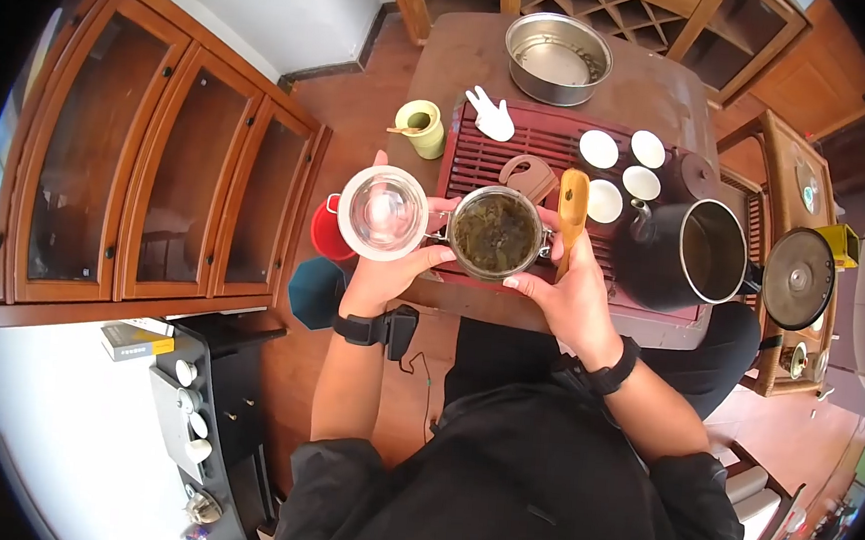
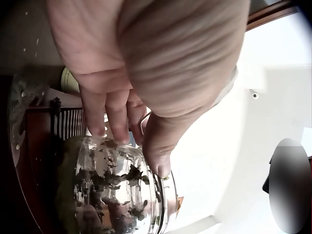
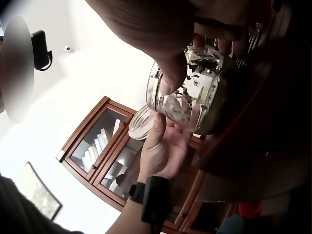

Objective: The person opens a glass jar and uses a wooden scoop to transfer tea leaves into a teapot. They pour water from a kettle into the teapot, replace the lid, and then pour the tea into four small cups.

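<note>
A glass jar (image 1: 495,236) with dark leaves inside is held between both hands in the head view, its hinged glass lid (image 1: 382,213) swung out to the left. The left hand (image 1: 392,272) grips the jar's left side, thumb near the rim, below the lid. On the right side, the right hand (image 1: 579,298) grips the jar with its thumb by the rim; a wooden scoop (image 1: 573,210) lies along this hand. Leaves cling to the clear wall of the jar (image 2: 112,183) in the left wrist view. Both hands also show around the jar (image 3: 187,92) in the right wrist view.
A slatted red tray (image 1: 461,152) bears white cups (image 1: 598,149), a white hand-shaped ornament (image 1: 490,116) and a black pot (image 1: 689,253). Behind it stands a metal bowl (image 1: 558,60); a yellow-green cup (image 1: 422,129) is at the left. A red container (image 1: 330,231) sits below the lid.
</note>
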Demonstrator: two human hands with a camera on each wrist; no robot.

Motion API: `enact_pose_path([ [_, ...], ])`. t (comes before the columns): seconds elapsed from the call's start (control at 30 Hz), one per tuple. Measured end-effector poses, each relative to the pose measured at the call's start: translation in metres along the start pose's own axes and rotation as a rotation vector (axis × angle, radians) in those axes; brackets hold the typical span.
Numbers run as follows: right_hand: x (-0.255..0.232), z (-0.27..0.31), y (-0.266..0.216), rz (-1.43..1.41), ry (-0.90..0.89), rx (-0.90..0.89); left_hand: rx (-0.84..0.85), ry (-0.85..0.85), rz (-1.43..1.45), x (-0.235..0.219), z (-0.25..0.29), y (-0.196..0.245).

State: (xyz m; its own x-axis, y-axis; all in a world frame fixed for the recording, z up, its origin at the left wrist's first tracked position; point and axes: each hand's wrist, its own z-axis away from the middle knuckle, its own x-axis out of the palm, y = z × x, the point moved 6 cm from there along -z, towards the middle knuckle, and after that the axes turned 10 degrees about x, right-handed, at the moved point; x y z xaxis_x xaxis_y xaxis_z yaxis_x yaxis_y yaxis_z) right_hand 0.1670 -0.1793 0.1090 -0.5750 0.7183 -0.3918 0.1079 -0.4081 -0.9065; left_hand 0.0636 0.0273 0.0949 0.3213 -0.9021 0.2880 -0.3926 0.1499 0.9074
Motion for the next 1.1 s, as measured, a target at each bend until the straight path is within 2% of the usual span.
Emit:
enact_pose_path([
  [0.07, 0.002, -0.001, 0.004, -0.036, 0.016, -0.044, 0.021, 0.012, -0.027, -0.003, -0.002, -0.002],
  [0.27, 0.006, 0.0, 0.017, -0.128, 0.022, 0.015, 0.035, -0.001, -0.089, -0.015, -0.003, -0.011],
  [0.43, 0.003, 0.011, 0.022, -0.397, 0.026, 0.004, 0.066, 0.042, -0.045, -0.007, -0.002, -0.007],
  [0.53, -0.013, 0.029, 0.006, -0.372, 0.058, -0.016, 0.044, 0.011, 0.023, 0.013, -0.005, 0.014],
  [0.67, -0.041, 0.057, -0.014, -0.357, 0.126, -0.116, 0.168, -0.073, 0.039, 0.048, -0.015, 0.051],
  [0.73, -0.059, 0.072, -0.026, -0.355, 0.128, -0.175, 0.179, -0.076, 0.043, 0.07, -0.02, 0.064],
  [0.77, -0.064, 0.077, -0.032, -0.463, 0.111, -0.195, 0.185, -0.089, 0.038, 0.079, -0.022, 0.069],
  [0.83, -0.076, 0.087, -0.041, -0.679, 0.077, -0.238, 0.209, -0.134, 0.014, 0.095, -0.025, 0.072],
  [0.97, -0.114, 0.104, -0.043, -0.602, 0.187, -0.32, 0.209, -0.207, 0.104, 0.138, -0.034, 0.076],
  [1.07, -0.138, 0.118, -0.04, -0.67, 0.248, -0.204, 0.162, -0.236, 0.129, 0.164, -0.037, 0.066],
  [1.1, -0.146, 0.122, -0.034, -0.618, 0.265, -0.216, 0.136, -0.248, 0.176, 0.174, -0.037, 0.062],
])
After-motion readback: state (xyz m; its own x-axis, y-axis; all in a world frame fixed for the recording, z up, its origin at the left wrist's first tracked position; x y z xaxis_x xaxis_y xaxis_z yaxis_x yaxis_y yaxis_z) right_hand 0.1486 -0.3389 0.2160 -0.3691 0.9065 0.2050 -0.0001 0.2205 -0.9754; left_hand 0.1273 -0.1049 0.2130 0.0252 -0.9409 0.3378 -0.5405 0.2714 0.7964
